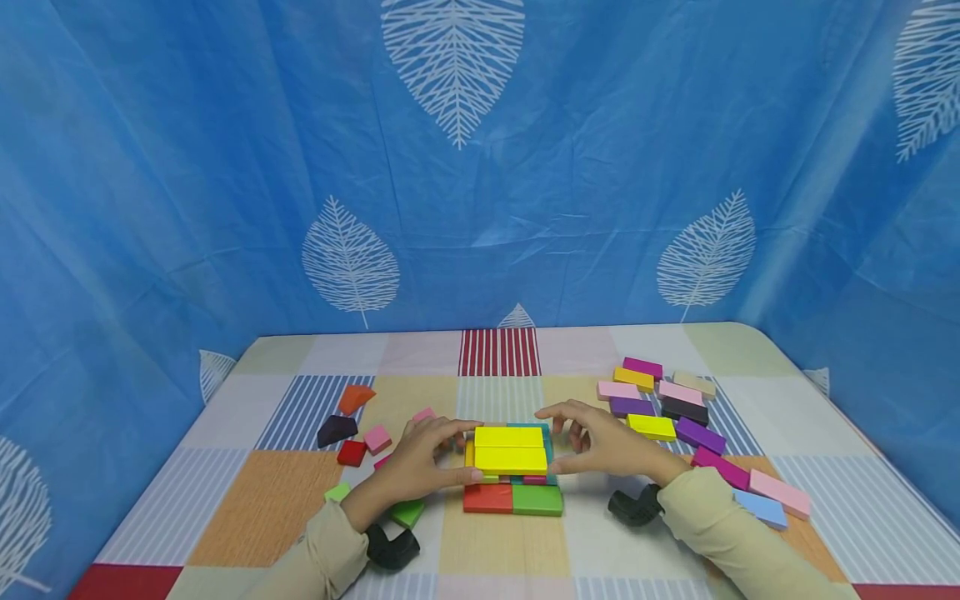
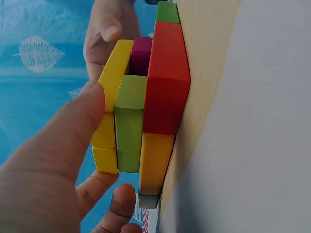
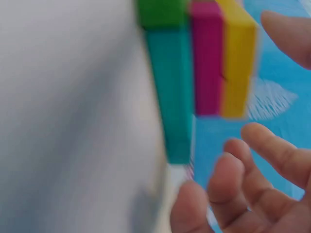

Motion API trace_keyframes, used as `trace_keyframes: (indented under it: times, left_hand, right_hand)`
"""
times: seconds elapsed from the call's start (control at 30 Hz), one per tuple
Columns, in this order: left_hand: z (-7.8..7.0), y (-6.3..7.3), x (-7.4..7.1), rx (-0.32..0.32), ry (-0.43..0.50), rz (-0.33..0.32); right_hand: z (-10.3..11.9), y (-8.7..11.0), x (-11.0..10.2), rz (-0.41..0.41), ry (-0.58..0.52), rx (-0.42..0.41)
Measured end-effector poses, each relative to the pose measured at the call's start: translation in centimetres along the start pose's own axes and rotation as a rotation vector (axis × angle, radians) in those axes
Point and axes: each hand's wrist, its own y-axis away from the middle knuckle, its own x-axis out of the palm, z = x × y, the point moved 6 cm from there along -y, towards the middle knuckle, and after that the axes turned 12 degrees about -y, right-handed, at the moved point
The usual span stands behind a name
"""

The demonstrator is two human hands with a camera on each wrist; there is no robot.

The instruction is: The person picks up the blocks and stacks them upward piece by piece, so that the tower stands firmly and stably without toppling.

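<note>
In the head view, a low layered stack of wooden blocks stands at the middle of the table. Two yellow blocks [image 1: 511, 461] lie side by side on top. Under them show a lime green block [image 2: 129, 131] and a magenta block [image 3: 208, 63]. The bottom layer includes a red block [image 1: 487, 498], a green block [image 1: 537, 500] and a teal block [image 3: 170, 92]. My left hand [image 1: 422, 462] pinches the yellow pair at its left end, thumb in front and index finger behind. My right hand [image 1: 600, 437] is apart from the stack's right side, fingers loosely bent and holding nothing.
Several loose blocks, among them a purple block [image 1: 701, 435] and a light blue block [image 1: 761, 508], lie to the right. On the left are a black block [image 1: 337, 430], an orange block [image 1: 356, 398] and small pink and red ones. A blue curtain [image 1: 480, 208] hangs behind the table.
</note>
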Motion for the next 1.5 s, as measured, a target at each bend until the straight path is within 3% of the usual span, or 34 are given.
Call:
trace_keyframes:
  times: [0.3, 0.5, 0.67, 0.8, 0.97, 1.07, 1.33, 1.5]
  left_hand:
    - [0.0, 0.0, 0.1, 0.0, -0.015, -0.002]
    - [0.0, -0.1, 0.1, -0.01, -0.018, 0.0]
    - [0.2, -0.1, 0.3, -0.021, -0.018, 0.003]
    - [0.2, -0.1, 0.3, -0.021, -0.017, 0.0]
    - [0.2, -0.2, 0.3, -0.023, -0.009, 0.007]
    - [0.2, -0.2, 0.3, -0.017, -0.01, 0.006]
    - [0.2, -0.2, 0.4, -0.023, -0.012, 0.006]
    - [0.2, -0.2, 0.3, -0.026, -0.011, 0.007]
  right_hand:
    - [0.0, 1.8, -6.4, -0.022, 0.091, -0.014]
    - [-1.2, 3.6, -9.8, -0.05, 0.18, 0.113]
    - [-2.2, 4.4, -11.2, -0.056, 0.246, 0.248]
    - [-2.5, 4.6, -11.4, -0.068, 0.294, 0.322]
    - [-2.4, 4.5, -10.9, -0.088, 0.355, 0.351]
    - [-2.5, 4.4, -10.2, -0.06, 0.346, 0.36]
    - [-2.6, 3.8, -7.3, 0.149, 0.086, 0.314]
    - [-2.5, 3.5, -6.1, 0.229, 0.036, 0.32]
